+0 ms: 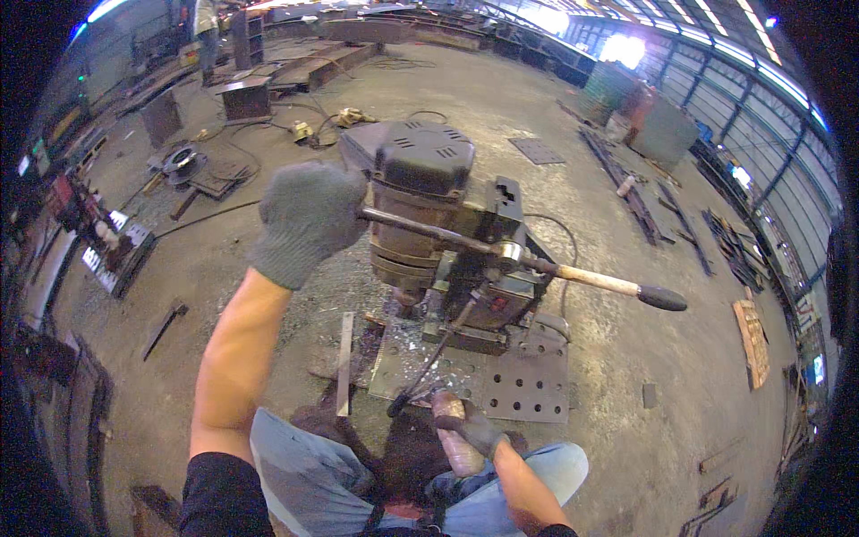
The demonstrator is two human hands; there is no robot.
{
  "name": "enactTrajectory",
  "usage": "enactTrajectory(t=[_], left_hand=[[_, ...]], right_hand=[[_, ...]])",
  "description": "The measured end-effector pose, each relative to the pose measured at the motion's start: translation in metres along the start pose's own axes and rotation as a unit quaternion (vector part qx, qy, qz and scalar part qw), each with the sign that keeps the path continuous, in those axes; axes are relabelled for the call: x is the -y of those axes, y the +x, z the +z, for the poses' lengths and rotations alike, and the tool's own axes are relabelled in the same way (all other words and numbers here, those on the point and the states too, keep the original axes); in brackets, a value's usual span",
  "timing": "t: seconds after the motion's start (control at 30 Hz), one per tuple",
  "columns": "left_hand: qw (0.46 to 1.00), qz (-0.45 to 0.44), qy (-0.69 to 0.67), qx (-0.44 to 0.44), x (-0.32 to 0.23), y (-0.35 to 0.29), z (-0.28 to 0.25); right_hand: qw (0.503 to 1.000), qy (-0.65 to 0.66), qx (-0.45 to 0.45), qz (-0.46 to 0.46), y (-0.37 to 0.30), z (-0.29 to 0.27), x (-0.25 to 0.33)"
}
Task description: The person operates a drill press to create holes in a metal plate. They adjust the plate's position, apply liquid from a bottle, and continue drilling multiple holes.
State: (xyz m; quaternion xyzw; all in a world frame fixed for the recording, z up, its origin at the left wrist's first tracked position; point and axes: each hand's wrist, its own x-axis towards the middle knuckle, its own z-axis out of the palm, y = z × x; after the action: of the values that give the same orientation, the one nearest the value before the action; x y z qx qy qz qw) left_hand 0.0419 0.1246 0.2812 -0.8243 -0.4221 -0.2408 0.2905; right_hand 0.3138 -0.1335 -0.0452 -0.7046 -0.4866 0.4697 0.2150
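Note:
In a grey knit glove, my left hand point(313, 215) is closed round the end of one feed lever point(420, 228) of a magnetic drill. The dark drill motor point(416, 192) stands upright just right of that hand. A second lever, with a pale, black-tipped grip point(617, 285), points right; a third point(429, 362) slants down toward me. The drill stands on a steel plate point(528, 385) with rows of round holes. My gloved right hand point(483, 433) is wrapped round a plastic bottle point(462, 452) near my knees, at the plate's near edge. The drill's tip is partly hidden.
A flat metal bar point(345, 362) lies left of the plate amid metal chips. Yellow power tools point(309, 132) and cables lie beyond the drill. Steel beams point(622, 183) lie at the right, a wooden piece point(752, 343) farther right. Another person point(207, 40) stands far left.

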Motion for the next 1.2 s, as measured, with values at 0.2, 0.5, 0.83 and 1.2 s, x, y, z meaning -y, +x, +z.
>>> enactTrajectory(t=[0.2,0.5,0.83,1.2], left_hand=[[1.000,0.005,-0.002,0.005,0.001,0.002,-0.002],[0.999,0.002,-0.020,0.043,-0.004,0.003,-0.011],[0.998,-0.001,-0.017,0.059,-0.006,0.004,-0.012],[1.000,-0.003,-0.008,0.006,0.000,0.000,0.001]], right_hand=[[0.999,-0.001,0.036,-0.004,0.006,-0.001,0.012],[0.999,0.013,0.036,-0.022,-0.005,-0.008,0.022],[0.999,-0.036,0.027,-0.016,-0.006,-0.008,0.020],[1.000,-0.013,0.018,-0.014,-0.004,-0.005,0.023]])
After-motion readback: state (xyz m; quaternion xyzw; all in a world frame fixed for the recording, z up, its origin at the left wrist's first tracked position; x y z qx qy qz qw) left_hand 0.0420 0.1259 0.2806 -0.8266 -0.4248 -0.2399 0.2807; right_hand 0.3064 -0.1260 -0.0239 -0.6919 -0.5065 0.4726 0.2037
